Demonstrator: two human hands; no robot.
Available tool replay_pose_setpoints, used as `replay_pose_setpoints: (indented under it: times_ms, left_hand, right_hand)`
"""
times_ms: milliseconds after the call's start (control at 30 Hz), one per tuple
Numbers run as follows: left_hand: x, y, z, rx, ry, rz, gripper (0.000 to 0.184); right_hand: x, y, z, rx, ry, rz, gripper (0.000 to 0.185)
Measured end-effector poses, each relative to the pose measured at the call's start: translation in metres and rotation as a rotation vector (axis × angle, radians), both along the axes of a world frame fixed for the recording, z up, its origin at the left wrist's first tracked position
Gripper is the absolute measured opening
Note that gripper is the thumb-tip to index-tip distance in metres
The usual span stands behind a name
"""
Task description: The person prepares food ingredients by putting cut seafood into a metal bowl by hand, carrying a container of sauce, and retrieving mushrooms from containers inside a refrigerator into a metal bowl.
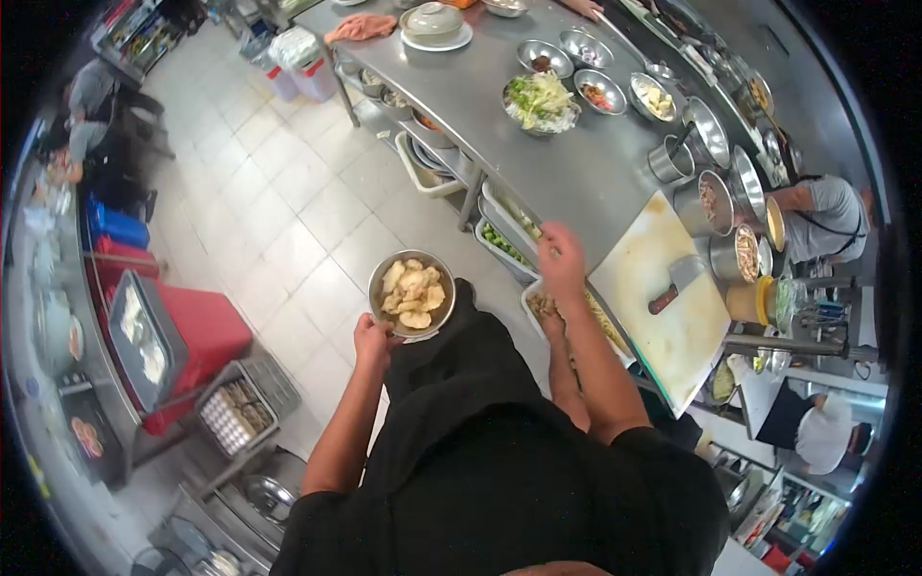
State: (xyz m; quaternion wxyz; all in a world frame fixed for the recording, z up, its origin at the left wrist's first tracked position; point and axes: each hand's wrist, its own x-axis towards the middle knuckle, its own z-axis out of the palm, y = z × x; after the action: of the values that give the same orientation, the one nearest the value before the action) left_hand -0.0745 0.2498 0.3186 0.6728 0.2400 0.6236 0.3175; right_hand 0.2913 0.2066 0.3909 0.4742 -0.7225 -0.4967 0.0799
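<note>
My left hand [375, 341] grips the rim of a round metal bowl [373, 305] above the tiled floor, left of my legs. Pale yellow slices [413, 293] fill the bowl. My right hand [561, 259] is raised by the edge of the steel counter [595, 206], fingers curled inward; whether anything is in them is hidden. Below it, another forearm [567, 370] reaches to a container [534, 300] under the counter; whose arm it is cannot be made out. A white cutting board [648, 250] to the right carries a cleaver [677, 283].
Several metal bowls stand on the counter, one with shredded greens [541, 104]. Metal pots [711, 204] line its far side. Under the counter sit food tubs [501, 247]. Red bins [202, 331] and a crate [248, 408] stand left. Co-workers [826, 219] are at the right and upper left.
</note>
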Motion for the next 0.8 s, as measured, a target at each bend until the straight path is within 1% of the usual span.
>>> replay_pose_setpoints:
  times_ms: [67,133,167,267,300,367,467,500,533,600,633,667,700,733,767,800]
  left_hand:
    - [0.01,0.033,0.008,0.032,-0.038,0.017,0.017]
    - [0.01,0.065,0.015,0.038,-0.028,0.012,0.017]
    - [0.019,0.086,0.033,0.018,0.004,0.001,0.018]
    - [0.05,0.152,0.062,0.086,0.004,0.034,0.02]
    - [0.06,0.178,0.074,0.115,0.036,0.009,0.021]
    - [0.087,0.225,0.098,0.206,0.006,0.04,0.023]
    - [0.132,0.295,0.134,0.287,-0.03,0.061,0.023]
    - [0.145,0.323,0.138,0.3,-0.052,0.077,0.025]
    - [0.155,0.353,0.141,0.313,-0.073,0.088,0.027]
    - [0.164,0.421,0.128,0.37,0.014,0.041,0.022]
    - [0.172,0.449,0.134,0.512,0.27,-0.279,0.02]
    - [0.181,0.477,0.138,0.708,0.633,-0.59,0.018]
    - [0.191,0.506,0.143,0.923,0.922,-0.78,0.017]
    - [0.198,0.568,0.125,0.684,0.385,-0.576,0.027]
    - [0.205,0.629,0.106,0.44,-0.091,-0.266,0.039]
    - [0.236,0.64,0.131,0.43,-0.096,-0.321,0.047]
  right_hand:
    - [0.053,0.015,-0.024,0.02,-0.097,-0.205,0.026]
    - [0.085,0.03,-0.022,-0.018,-0.071,-0.277,0.027]
    - [0.096,0.038,-0.019,-0.036,-0.061,-0.309,0.027]
    - [0.121,0.067,-0.043,-0.092,-0.023,-0.297,0.029]
    - [0.12,0.078,-0.041,-0.074,-0.011,-0.272,0.03]
    - [0.105,0.097,-0.046,-0.055,0.025,-0.231,0.032]
    - [0.098,0.112,-0.063,-0.069,-0.201,-0.213,0.036]
    - [0.094,0.113,-0.062,-0.077,-0.266,-0.222,0.037]
    - [0.095,0.117,-0.057,-0.09,-0.272,-0.223,0.037]
    - [0.093,0.116,-0.05,-0.138,-0.276,-0.254,0.037]
    - [0.092,0.116,-0.049,-0.134,-0.239,-0.23,0.038]
    - [0.094,0.117,-0.048,-0.141,-0.202,-0.228,0.038]
    - [0.096,0.115,-0.047,-0.152,-0.166,-0.247,0.038]
    - [0.096,0.114,-0.044,-0.114,-0.136,-0.267,0.036]
    - [0.097,0.115,-0.043,-0.081,-0.113,-0.295,0.035]
    - [0.095,0.114,-0.049,-0.069,-0.176,-0.355,0.034]
